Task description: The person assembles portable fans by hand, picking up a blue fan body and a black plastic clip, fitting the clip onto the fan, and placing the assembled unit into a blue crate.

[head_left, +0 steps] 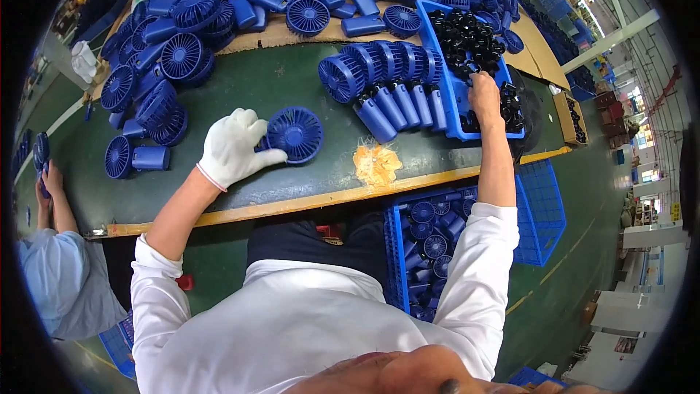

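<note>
Left hand (233, 147): clasping blue fan (297, 136), presumably to steady it | Right hand (485, 101): among black parts (465, 35), grip we cannot tell | Bin (453, 106): beside, we judge for reach

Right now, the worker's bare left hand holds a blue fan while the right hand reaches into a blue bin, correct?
Not bare: the head view shows the left hand white-gloved, holding the blue fan; the right hand reaches into the blue bin.
</note>
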`<state>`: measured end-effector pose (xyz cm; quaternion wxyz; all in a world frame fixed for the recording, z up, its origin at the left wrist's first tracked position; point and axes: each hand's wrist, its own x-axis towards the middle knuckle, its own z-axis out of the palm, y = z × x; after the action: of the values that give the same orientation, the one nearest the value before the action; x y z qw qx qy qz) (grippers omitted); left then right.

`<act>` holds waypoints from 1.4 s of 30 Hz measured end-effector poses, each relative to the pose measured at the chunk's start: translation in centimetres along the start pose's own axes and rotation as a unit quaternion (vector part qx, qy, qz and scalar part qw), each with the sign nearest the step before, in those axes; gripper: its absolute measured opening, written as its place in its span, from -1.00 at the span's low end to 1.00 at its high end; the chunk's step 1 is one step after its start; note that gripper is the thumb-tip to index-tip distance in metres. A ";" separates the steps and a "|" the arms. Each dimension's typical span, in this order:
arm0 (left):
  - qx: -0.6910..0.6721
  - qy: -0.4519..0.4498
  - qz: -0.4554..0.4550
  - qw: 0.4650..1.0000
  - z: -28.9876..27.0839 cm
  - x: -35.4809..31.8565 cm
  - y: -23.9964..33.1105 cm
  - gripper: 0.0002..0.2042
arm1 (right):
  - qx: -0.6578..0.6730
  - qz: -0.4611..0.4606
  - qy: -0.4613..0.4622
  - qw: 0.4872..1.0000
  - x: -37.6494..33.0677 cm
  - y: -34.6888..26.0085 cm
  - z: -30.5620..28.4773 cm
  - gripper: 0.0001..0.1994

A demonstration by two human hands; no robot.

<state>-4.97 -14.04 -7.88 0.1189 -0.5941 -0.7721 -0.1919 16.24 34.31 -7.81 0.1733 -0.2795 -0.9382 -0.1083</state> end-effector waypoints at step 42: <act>-0.349 0.082 -0.257 0.897 -1.2 -1.3 8.9 -0.67 | 0.855 0.151 -0.007 0.497 -17.0 -33.4 -8.0 -0.64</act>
<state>3.91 -13.78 -5.95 -0.0868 -0.3604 -0.7690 -0.5207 12.92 -3.72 -10.60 0.3346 -0.1332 -0.5174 0.7763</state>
